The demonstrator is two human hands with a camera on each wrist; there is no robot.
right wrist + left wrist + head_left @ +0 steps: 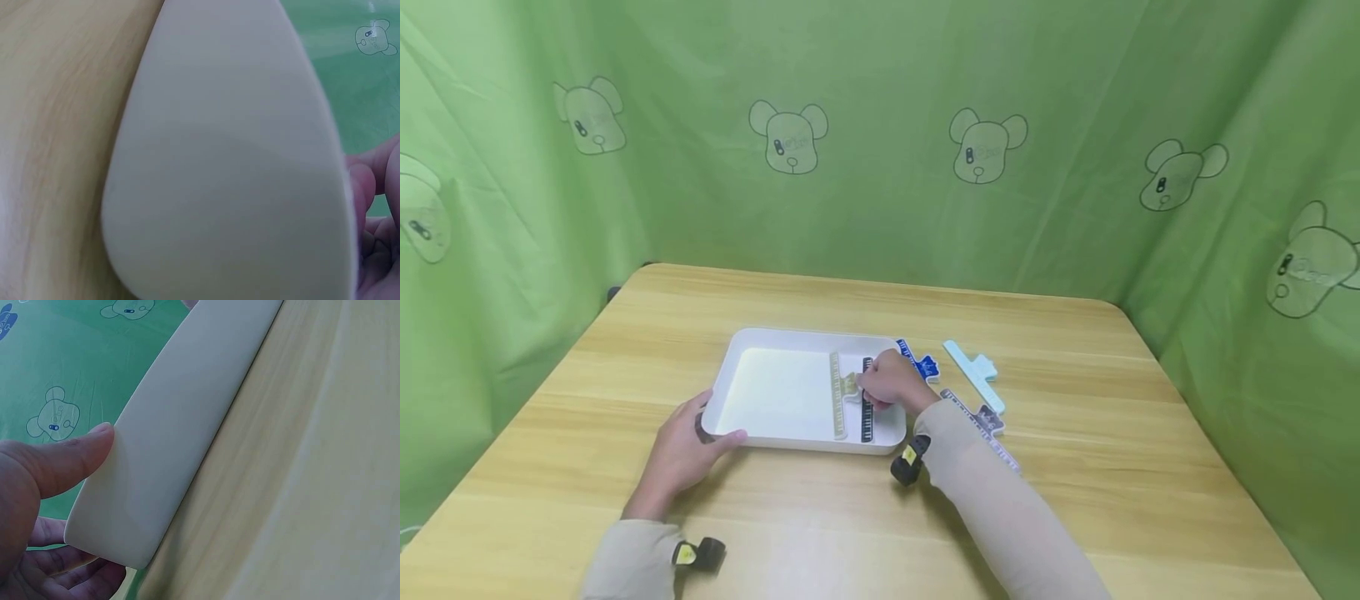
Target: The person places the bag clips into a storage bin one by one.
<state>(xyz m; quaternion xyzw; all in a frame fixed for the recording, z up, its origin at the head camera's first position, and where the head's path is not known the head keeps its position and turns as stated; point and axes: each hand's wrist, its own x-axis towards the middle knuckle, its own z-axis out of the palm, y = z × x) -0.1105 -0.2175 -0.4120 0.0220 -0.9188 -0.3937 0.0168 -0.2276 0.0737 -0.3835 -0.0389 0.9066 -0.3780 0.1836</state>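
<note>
A white tray [790, 336] lies on the wooden table. My left hand [702, 433] grips its near left corner, thumb on the rim; in the left wrist view the thumb [69, 456] presses on the tray wall [181, 431] with the fingers below. My right hand [872, 392] reaches into the tray's right side, fingers curled down over a black clip [868, 422]. A pale yellow-green clip [837, 400] lies beside it, just left of the fingertips. In the right wrist view the tray [231, 175] fills the picture and only fingertips [369, 200] show at the right edge.
A blue clip [924, 364] lies by the tray's far right corner. A light blue clip [973, 375] is farther right, and a grey-purple clip [987, 419] lies partly under my right forearm. Green cloth walls close in the table on three sides.
</note>
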